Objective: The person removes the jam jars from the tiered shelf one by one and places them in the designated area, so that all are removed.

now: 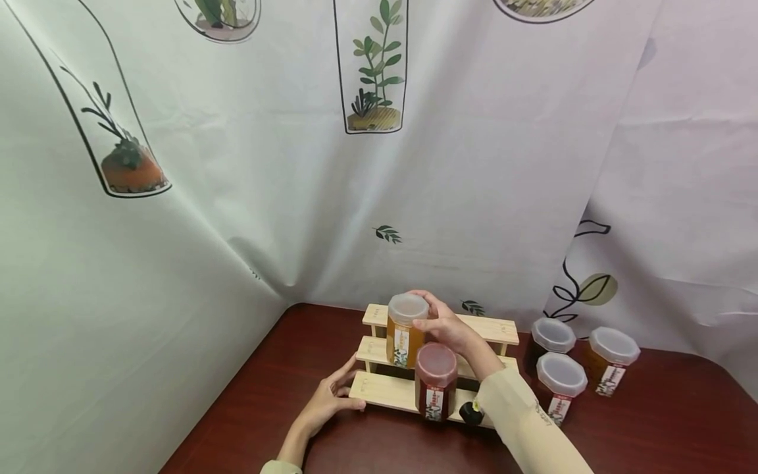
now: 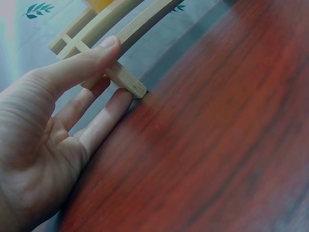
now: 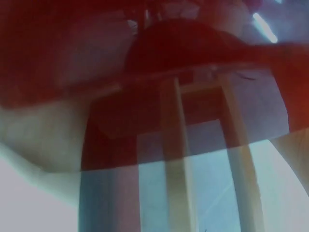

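Observation:
A three-tier light wooden shelf [image 1: 381,390] stands on the dark red table. My right hand [image 1: 448,326] grips a jar of amber contents with a frosted white lid [image 1: 407,336], upright at the left part of the middle tier. My left hand [image 1: 324,400] holds the left end of the bottom tier; in the left wrist view its thumb presses on the board's end and its fingers lie by the wooden leg [image 2: 126,81]. On the bottom tier sits a dark red jar with a reddish lid [image 1: 436,382], under my right forearm. The right wrist view is blurred by red.
Right of the shelf stand several more lidded jars: a dark one [image 1: 552,337], a front one with a red label [image 1: 561,382] and an amber-brown one [image 1: 612,355]. A small black round object [image 1: 470,413] is at my right cuff. Printed cloth [image 1: 474,164] hangs behind.

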Demonstrator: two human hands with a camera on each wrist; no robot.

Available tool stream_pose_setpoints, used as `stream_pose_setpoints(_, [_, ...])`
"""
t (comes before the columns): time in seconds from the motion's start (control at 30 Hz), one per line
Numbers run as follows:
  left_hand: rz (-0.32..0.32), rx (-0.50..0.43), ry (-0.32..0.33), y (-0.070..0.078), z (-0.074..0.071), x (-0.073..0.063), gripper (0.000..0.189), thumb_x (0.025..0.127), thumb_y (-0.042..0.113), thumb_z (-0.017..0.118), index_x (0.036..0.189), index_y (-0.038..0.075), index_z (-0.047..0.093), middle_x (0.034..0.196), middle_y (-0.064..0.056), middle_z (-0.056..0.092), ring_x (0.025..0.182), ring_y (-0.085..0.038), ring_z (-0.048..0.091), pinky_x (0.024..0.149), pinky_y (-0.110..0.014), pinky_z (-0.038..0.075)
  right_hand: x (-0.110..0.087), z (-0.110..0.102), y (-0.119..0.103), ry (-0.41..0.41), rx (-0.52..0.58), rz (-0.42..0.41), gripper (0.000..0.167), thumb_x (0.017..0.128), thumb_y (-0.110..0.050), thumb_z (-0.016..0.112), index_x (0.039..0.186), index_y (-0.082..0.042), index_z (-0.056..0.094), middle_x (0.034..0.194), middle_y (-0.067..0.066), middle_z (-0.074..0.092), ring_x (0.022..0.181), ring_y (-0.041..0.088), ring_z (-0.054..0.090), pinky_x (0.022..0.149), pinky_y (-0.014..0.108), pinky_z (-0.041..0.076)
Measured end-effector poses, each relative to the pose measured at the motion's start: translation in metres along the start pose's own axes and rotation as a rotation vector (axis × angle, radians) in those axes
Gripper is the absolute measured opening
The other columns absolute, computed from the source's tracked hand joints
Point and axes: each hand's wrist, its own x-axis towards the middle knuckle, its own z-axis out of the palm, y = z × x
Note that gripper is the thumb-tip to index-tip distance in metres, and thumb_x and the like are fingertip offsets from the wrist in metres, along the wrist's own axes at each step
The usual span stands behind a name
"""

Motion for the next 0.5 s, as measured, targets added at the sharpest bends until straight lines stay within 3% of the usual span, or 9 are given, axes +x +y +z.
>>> stream_pose_setpoints(0.5, [-0.026,-0.015,0.003,-0.001,-0.002,0.002,0.102,0.079,0.009,0.080,0.158,0.011,0.015,0.150,-0.035,0.033,0.096,-0.017,0.066,0.079,-0.027,0.056,-0.012,0.003,-0.050,0.023,0.115,-0.201,0.045,0.089,-0.012,0.067,0.127,-0.018,0.043,0.111,-0.007,0.058,0.102,0.006,0.054,0.091,0.021,0.047])
